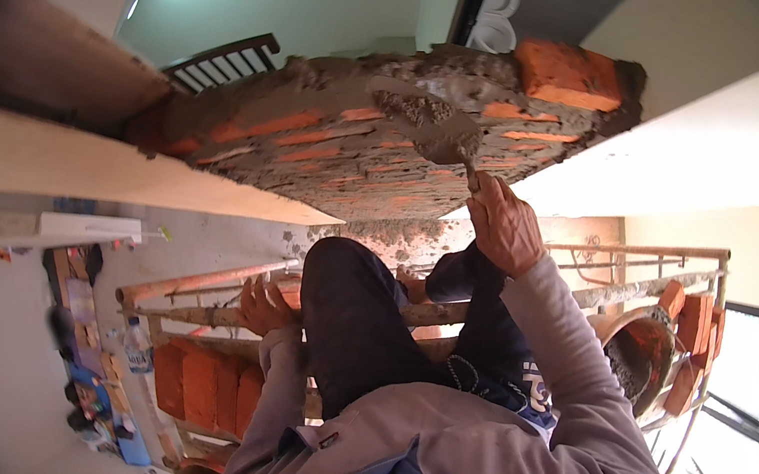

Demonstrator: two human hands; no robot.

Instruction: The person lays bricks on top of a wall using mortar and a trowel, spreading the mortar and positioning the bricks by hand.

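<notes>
My right hand (pixel 506 227) is closed round the handle of a trowel (pixel 455 142), whose blade lies against the top of a brick wall (pixel 343 155). Wet grey mortar (pixel 414 107) covers the wall top around the blade. One orange brick (pixel 570 76) sits on the mortar at the wall's far right end. Beside my left knee, my left hand (pixel 267 308) has its fingers apart and holds nothing; it is at the scaffold rail (pixel 203 315), though I cannot tell how firmly it touches.
Bricks (pixel 205 389) are stacked on the scaffold at my left, near a plastic bottle (pixel 137 347). At my right stand a bucket of mortar (pixel 632 358) and more bricks (pixel 694 328). Scaffold rails (pixel 641 253) surround my legs. Scattered items (pixel 107 402) lie on the floor far below.
</notes>
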